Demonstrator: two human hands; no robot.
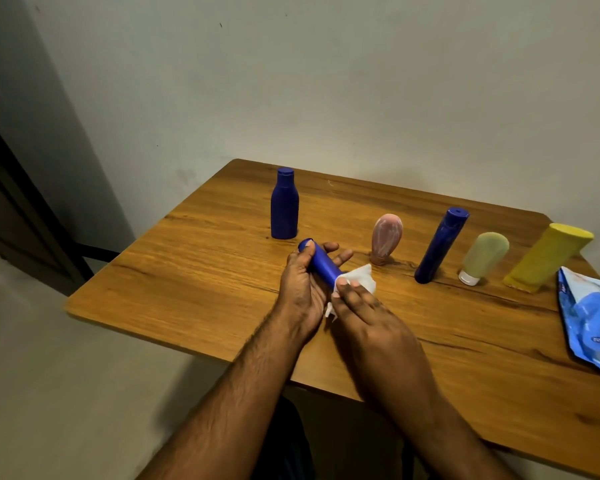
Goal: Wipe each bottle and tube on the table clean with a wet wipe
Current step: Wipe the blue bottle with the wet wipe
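Observation:
My left hand point(303, 285) grips a small blue bottle point(321, 261), tilted with its cap end up and away. My right hand point(364, 310) presses a white wet wipe point(359, 278) around the bottle's lower end, fingers curled over the wipe. On the wooden table point(187, 271) stand a blue bottle point(284, 204) at the back left, a pink tube point(386, 239), a tall blue bottle point(442, 245), a pale green tube point(484, 258) on its white cap and a yellow tube point(548, 256).
A blue wet-wipe pack point(591, 320) lies at the table's right edge. The table stands against a white wall. Its left and near edges drop to the floor, with a dark doorway at far left.

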